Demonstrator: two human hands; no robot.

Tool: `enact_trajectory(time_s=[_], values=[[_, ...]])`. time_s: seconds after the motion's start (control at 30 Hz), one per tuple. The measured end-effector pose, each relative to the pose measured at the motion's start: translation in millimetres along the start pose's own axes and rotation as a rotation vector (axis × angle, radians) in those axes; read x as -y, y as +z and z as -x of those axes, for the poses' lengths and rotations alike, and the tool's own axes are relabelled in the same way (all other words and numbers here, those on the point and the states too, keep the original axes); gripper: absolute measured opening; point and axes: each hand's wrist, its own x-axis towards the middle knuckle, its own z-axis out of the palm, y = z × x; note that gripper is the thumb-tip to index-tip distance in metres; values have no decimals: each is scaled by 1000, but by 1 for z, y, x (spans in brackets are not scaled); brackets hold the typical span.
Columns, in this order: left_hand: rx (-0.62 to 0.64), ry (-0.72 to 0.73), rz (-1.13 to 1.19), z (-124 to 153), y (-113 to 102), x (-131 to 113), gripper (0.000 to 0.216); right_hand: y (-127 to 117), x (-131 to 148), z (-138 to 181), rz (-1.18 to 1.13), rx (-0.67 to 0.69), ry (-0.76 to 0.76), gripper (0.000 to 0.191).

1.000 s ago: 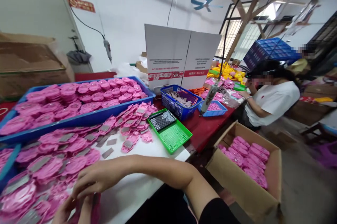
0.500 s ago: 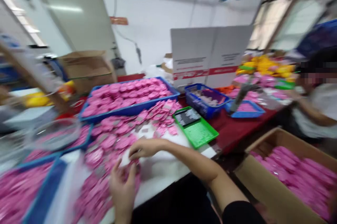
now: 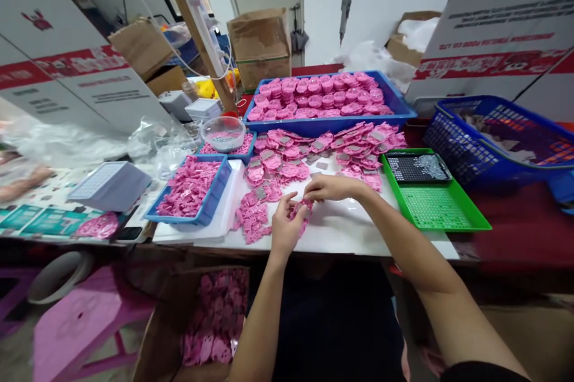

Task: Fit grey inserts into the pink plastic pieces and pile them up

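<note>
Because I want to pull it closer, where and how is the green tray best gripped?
Likely the green tray is best pinched at its raised near rim, right hand coming from the person's side: that rim is exposed, whereas the black grid tray fills the far end.

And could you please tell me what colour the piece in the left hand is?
The piece is pink, clearest in the head view.

Brt, fairly even indoor lt on white tabletop (image 3: pixel 350 228), dim below; wide-angle distortion, soft blur nr L/R edges.
</note>
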Motion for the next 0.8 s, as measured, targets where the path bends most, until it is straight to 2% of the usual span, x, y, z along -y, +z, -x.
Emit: enact_trajectory(time_s=[0.3, 0.6, 0.8], values=[[51, 7, 99, -4, -4, 3, 43, 10, 3, -7, 45, -131, -31, 40], [17, 6, 164, -7, -6, 5, 38, 13, 3, -11, 90, -204, -71, 41], [-21, -8, 189, -5, -6, 6, 50, 18, 9, -13, 225, -243, -90, 35]])
